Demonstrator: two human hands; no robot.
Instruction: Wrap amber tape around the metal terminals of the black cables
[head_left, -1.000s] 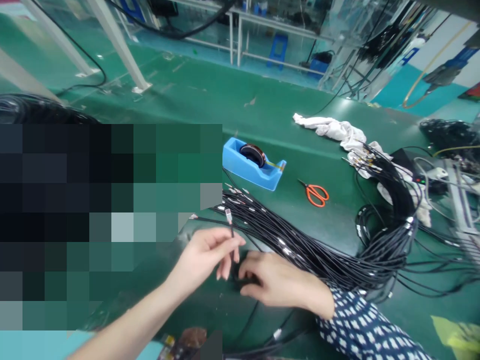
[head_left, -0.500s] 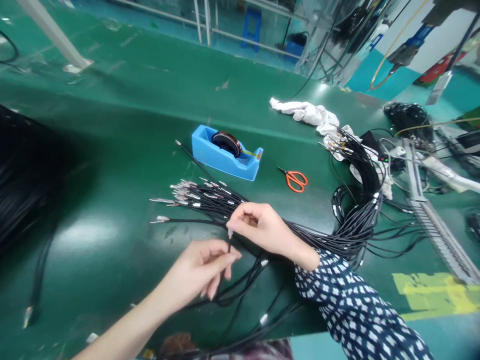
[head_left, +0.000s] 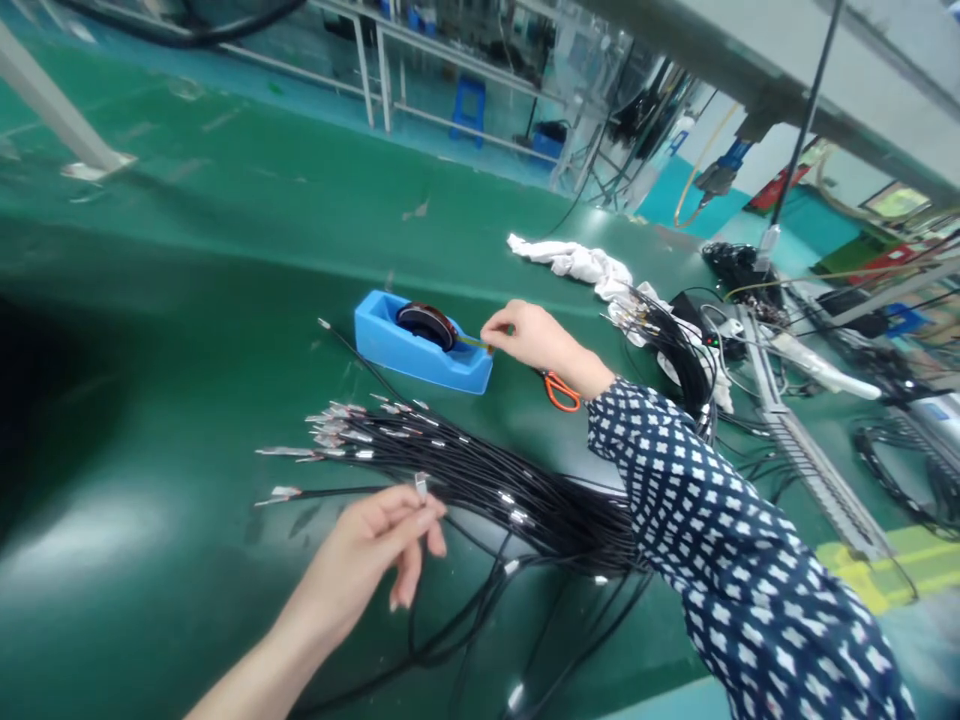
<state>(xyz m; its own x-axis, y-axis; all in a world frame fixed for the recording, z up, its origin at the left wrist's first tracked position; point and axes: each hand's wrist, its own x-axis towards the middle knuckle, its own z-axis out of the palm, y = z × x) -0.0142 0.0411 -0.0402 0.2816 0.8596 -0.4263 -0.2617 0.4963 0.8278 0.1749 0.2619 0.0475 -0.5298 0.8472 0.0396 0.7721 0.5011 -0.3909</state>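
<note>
My left hand (head_left: pixel 386 545) pinches a thin black cable close to its end, and the cable's pale tip (head_left: pixel 421 484) sticks up past the thumb and forefinger. Up at the front of the blue tape dispenser (head_left: pixel 420 362), my right hand (head_left: pixel 525 335) is closed with finger and thumb on the loose end of the amber tape (head_left: pixel 472 343). A dark tape roll (head_left: pixel 425 325) sits in the dispenser. Just beyond my left hand lies a thick bundle of black cables (head_left: pixel 487 470) with pale ends fanned to the left. Orange-handled scissors (head_left: pixel 561 392) lie partly hidden under my right wrist.
A crumpled white cloth (head_left: pixel 577 260) lies at the back of the green table (head_left: pixel 187 400). More cables (head_left: pixel 679 350) and a slotted grey rail (head_left: pixel 817 470) are on the right. A metal post (head_left: pixel 56 100) stands at the back left.
My right hand has left the cable tip and moved up to the tape on the dispenser. My left hand still holds the cable. The view has tilted up and shifted right.
</note>
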